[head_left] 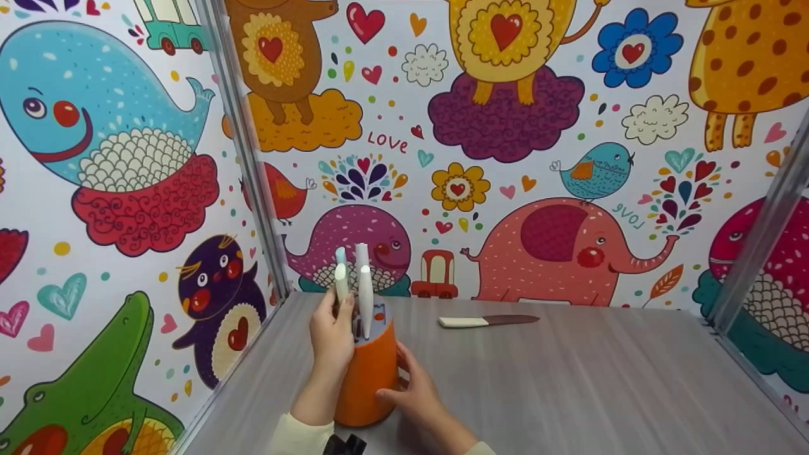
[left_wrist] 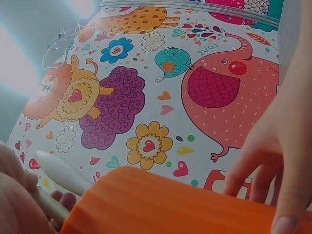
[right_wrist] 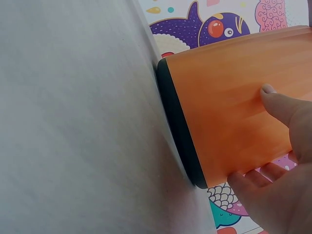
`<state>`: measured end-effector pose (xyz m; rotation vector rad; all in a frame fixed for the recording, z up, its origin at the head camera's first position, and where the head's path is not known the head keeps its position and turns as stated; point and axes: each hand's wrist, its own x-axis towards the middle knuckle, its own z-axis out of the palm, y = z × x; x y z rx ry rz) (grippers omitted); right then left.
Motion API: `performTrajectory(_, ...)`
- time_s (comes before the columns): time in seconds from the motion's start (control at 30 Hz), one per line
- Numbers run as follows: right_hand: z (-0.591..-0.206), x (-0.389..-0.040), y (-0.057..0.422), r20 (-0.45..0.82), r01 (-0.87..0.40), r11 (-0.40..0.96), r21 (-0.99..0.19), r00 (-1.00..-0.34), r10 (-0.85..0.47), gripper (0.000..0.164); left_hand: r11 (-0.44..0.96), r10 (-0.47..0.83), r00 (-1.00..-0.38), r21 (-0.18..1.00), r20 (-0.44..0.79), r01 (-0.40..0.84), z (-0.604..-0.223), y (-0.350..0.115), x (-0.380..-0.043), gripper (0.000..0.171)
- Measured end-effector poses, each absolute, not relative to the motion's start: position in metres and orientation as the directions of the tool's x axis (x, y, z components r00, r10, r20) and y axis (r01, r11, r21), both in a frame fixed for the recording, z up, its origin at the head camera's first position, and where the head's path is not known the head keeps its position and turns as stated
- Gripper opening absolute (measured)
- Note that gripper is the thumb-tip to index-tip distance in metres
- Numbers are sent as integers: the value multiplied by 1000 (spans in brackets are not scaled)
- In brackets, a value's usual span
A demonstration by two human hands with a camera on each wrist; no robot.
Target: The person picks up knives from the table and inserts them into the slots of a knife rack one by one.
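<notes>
An orange knife block (head_left: 366,382) with a dark base stands upright on the table, several light-handled knives in its grey top. My left hand (head_left: 332,328) grips the pale green handle of a knife (head_left: 342,281) at the left side of the block's top. Beside it rise a white-handled knife (head_left: 366,297) and a pale blue handle (head_left: 340,254). My right hand (head_left: 417,388) holds the block's right side, its thumb (right_wrist: 275,102) across the front and the fingers curved round behind. Blades in the block are hidden.
A knife (head_left: 490,321) with a cream handle and brown blade lies on the grey table (head_left: 569,379), behind and right of the block. Patterned wall panels (head_left: 404,126) rise at the back and sides, joined by metal posts (head_left: 246,158).
</notes>
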<state>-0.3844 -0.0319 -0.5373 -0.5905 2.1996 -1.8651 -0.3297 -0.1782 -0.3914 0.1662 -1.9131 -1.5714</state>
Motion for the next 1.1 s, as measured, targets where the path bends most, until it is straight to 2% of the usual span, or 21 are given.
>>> performTrajectory(0.1, -538, -383, -31, 111, -183, 134, -974, -901, -420, 98, 296, -477, -792, 918, 382, 264, -391, -178, -331, 31)
performTrajectory(0.33, -538, -384, -34, 77, -155, 162, -974, -910, -408, 98, 241, -484, -832, 955, 271, 171, -391, -183, -332, 40)
performTrajectory(0.5, -537, -385, -34, 68, -137, 142, -980, -911, -406, 97, 288, -491, -812, 939, 315, 190, -394, -184, -330, 42)
performTrajectory(0.6, -537, -384, -34, 71, -135, 132, -982, -910, -409, 97, 303, -510, -753, 906, 416, 295, -401, -183, -326, 43)
performTrajectory(0.7, -537, -384, -35, 75, -142, 135, -981, -909, -410, 97, 383, -539, -630, 829, 559, 408, -415, -185, -321, 44)
performTrajectory(0.77, -536, -385, -35, 73, -141, 140, -980, -911, -407, 96, 465, -541, -543, 767, 642, 442, -426, -189, -319, 55)
performTrajectory(0.83, -535, -385, -36, 68, -135, 140, -981, -913, -402, 95, 529, -528, -503, 728, 684, 436, -438, -194, -319, 74)
performTrajectory(0.9, -535, -386, -36, 72, -140, 142, -980, -914, -398, 95, 534, -498, -522, 720, 692, 444, -452, -203, -323, 96)
performTrajectory(0.97, -535, -386, -36, 75, -143, 145, -979, -915, -395, 95, 506, -462, -583, 739, 668, 446, -467, -212, -328, 110)
performTrajectory(1.1, -537, -383, -36, 77, -149, 154, -977, -915, -395, 96, 435, -392, -697, 789, 600, 434, -495, -228, -336, 118)
